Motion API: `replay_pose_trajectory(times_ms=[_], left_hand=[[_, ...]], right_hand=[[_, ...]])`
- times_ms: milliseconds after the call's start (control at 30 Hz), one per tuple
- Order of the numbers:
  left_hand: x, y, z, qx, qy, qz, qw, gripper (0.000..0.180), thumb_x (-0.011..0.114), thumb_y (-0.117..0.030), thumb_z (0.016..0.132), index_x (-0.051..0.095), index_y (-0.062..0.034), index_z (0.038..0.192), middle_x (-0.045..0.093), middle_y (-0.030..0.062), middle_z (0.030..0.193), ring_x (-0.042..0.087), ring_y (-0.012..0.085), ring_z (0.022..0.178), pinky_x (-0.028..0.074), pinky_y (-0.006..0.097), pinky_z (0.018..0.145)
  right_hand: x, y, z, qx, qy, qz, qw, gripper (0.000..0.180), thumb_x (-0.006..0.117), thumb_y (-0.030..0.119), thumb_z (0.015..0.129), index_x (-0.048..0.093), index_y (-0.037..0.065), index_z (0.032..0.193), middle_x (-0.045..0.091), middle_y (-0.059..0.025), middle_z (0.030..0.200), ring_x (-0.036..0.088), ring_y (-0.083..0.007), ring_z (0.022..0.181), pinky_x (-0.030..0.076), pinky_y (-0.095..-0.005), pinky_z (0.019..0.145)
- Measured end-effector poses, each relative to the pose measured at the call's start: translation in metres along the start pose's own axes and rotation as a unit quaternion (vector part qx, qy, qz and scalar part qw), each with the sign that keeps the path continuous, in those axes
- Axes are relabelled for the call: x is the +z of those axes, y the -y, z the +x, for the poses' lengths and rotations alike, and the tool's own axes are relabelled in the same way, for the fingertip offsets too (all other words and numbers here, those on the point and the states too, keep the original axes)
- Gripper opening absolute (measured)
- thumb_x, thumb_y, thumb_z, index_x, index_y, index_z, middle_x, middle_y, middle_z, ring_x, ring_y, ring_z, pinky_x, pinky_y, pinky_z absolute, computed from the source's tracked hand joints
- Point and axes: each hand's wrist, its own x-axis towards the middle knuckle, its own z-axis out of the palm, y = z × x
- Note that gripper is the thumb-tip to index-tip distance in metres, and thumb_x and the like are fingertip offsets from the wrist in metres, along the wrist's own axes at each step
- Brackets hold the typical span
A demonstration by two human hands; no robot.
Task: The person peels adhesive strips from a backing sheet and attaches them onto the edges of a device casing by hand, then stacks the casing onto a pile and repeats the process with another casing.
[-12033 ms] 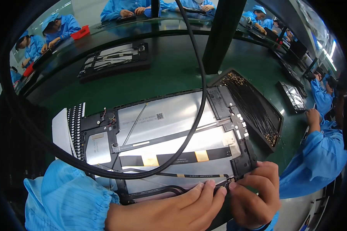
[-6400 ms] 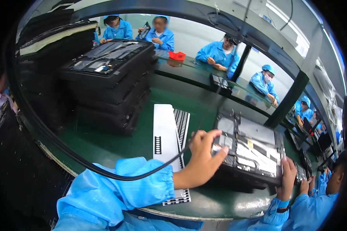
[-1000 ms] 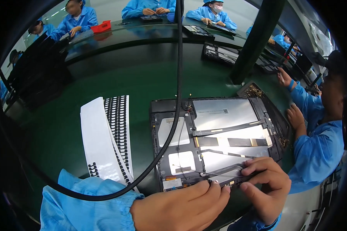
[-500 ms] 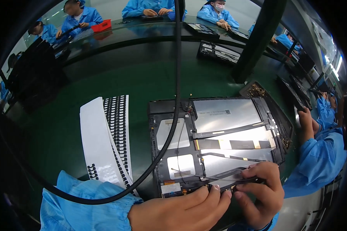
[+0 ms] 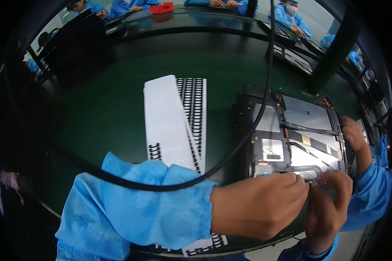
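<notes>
Flat black-framed device (image 5: 300,135), smooth silvery panels inset, on the glossy green table (image 5: 104,113) right of white sheets (image 5: 167,117). Left hand (image 5: 263,204) bunched at its near edge; right hand (image 5: 329,209) curled, blurred; any pinch indiscernible. Dark tray (image 5: 321,100) behind holds gold-coloured bits. View swung left since half a second ago.

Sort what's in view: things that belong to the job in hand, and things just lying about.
In the job:
- flat device with its insides exposed
- left hand and right hand, at its near edge
- possibly white sheets with black tabs, beside it

Apparently just about:
- red bin, far bench
- hanging black cable
</notes>
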Motion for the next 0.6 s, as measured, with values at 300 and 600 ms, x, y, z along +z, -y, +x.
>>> replay_pose_trajectory(times_ms=[300,600], left_hand=[[-0.068,0.004,-0.105,-0.129,0.138,-0.21,0.959,0.029,0.063,-0.013,0.07,0.058,0.0021,0.095,0.056,0.0169,0.1,0.053,0.0306,0.096,0.043,0.039,0.077],[-0.076,-0.006,-0.105,-0.238,0.16,-0.194,0.938,0.038,0.067,-0.019,0.067,0.057,-0.0033,0.1,0.05,0.0125,0.11,0.044,0.0308,0.106,0.038,0.041,0.082]], right_hand=[[0.019,0.075,-0.021,0.107,0.024,0.269,0.957,0.018,0.062,-0.003,0.062,0.058,-0.003,0.08,0.054,-0.0149,0.074,0.054,-0.0275,0.066,0.044,-0.0316,0.058],[0.039,0.138,-0.009,0.065,0.071,0.197,0.976,0.013,0.061,0.005,0.063,0.054,-0.002,0.072,0.047,-0.0121,0.068,0.047,-0.026,0.058,0.039,-0.0338,0.052]])
